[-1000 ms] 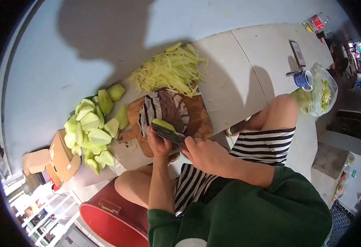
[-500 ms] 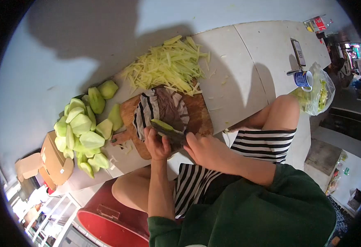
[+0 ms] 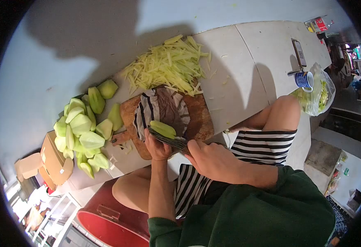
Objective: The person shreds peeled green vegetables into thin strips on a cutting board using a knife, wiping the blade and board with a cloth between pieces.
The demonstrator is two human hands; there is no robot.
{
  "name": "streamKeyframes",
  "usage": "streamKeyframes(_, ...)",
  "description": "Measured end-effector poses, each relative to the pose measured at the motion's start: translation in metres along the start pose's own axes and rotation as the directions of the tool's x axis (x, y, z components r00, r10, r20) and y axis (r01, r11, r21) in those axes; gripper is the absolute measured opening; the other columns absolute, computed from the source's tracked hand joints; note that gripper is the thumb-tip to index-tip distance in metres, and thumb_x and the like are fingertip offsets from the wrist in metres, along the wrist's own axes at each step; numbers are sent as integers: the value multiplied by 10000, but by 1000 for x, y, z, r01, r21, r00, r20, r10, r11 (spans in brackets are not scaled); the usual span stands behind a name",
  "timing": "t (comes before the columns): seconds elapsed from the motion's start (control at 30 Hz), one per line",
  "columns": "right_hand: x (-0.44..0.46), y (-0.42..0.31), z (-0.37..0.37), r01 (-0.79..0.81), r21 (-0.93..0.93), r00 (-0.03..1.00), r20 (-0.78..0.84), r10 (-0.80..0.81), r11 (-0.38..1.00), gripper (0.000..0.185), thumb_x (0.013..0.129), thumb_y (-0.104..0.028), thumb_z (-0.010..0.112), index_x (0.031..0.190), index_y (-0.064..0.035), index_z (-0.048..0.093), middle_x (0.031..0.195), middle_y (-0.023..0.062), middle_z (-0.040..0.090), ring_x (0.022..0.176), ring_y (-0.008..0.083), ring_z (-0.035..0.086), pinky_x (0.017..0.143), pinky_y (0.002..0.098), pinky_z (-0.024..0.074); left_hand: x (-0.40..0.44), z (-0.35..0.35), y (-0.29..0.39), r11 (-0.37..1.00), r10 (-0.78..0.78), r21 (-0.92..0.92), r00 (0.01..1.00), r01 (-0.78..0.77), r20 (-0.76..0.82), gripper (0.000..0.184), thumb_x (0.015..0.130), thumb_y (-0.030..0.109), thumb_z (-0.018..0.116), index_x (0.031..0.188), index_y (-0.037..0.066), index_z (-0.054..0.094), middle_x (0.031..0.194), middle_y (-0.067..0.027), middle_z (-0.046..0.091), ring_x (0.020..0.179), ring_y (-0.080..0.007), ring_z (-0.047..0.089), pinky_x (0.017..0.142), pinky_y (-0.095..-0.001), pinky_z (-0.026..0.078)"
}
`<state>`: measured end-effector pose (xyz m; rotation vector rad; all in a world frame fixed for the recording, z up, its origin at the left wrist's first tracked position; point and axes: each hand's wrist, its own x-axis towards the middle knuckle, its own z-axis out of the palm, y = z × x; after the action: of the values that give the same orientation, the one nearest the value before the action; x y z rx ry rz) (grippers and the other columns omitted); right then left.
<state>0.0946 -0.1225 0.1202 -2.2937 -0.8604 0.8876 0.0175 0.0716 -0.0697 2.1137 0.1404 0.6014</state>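
One green piece (image 3: pixel 163 128) is held over the board (image 3: pixel 200 120) in the left hand (image 3: pixel 158 148), sticking out past its curled fingers, and one dark blade (image 3: pixel 173 142) is gripped by the right hand (image 3: pixel 207 158). Behind the board, one strip heap (image 3: pixel 166 64) is piled on the white table (image 3: pixel 230 51) by the pale wall (image 3: pixel 188 12); one chunk heap (image 3: pixel 81 124) is seen left of it.

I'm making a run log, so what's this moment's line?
left hand: at green piece; right hand: gripping knife; striped cloth: on wooden board

Broad shadows (image 3: pixel 86 33) darken the wall (image 3: pixel 32 94); fisheye edges fade black.
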Motion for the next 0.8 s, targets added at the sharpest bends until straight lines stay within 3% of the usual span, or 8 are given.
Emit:
streamKeyframes(0.07,0,1,0,-31,-1,998,62,31,1000,279,1023,-247,567,988,9,462,690,225,636,582,425,659,484,486,521,0,2,1,1000,-7,-5,1000,7,-28,439,969,408,572,1215,48,520,979,-223,582,841,-432,565,700,-513,469)
streamKeyframes(0.13,2,10,12,39,-12,998,-47,-40,999,275,1015,-235,576,988,13,459,678,223,630,591,433,660,496,486,529,2,3,4,1000,-19,-10,998,18,-58,423,968,397,586,1196,47,520,978,-224,580,825,-428,562,687,-511,466)
streamKeyframes(0.3,37,39,45,23,-9,997,-69,-23,1000,285,1002,-228,589,977,25,461,651,230,627,620,451,664,519,509,533,6,0,7,998,58,41,998,-56,-27,368,962,310,624,1180,37,507,957,-223,560,833,-413,537,704,-496,453)
streamKeyframes(0.43,35,35,41,1,-4,998,-66,-2,1000,284,1002,-227,588,976,28,464,647,253,629,622,465,659,535,531,529,4,0,7,998,41,39,999,-40,-32,372,969,308,615,1186,27,505,970,-220,566,855,-407,539,722,-492,454)
streamKeyframes(0.5,27,23,24,8,16,999,-50,-8,1000,283,1005,-227,585,979,27,462,647,253,629,618,466,657,537,532,530,1,-2,3,997,-48,53,999,47,19,378,976,340,600,1167,23,523,979,-208,590,847,-402,546,722,-488,461)
streamKeyframes(0.6,8,4,4,11,25,1000,-2,-11,1000,286,1016,-235,563,991,33,466,656,240,641,631,453,674,541,521,550,1,4,2,1000,-1,-26,998,0,-60,406,982,381,576,1173,24,546,967,-190,609,841,-399,557,724,-481,469)
streamKeyframes(0.8,4,1,-1,-21,39,999,42,20,999,283,1015,-230,565,989,32,461,646,234,635,623,450,670,535,510,551,3,2,3,997,-28,-66,999,27,-23,451,985,405,561,1225,23,555,955,-188,607,836,-401,562,706,-469,472)
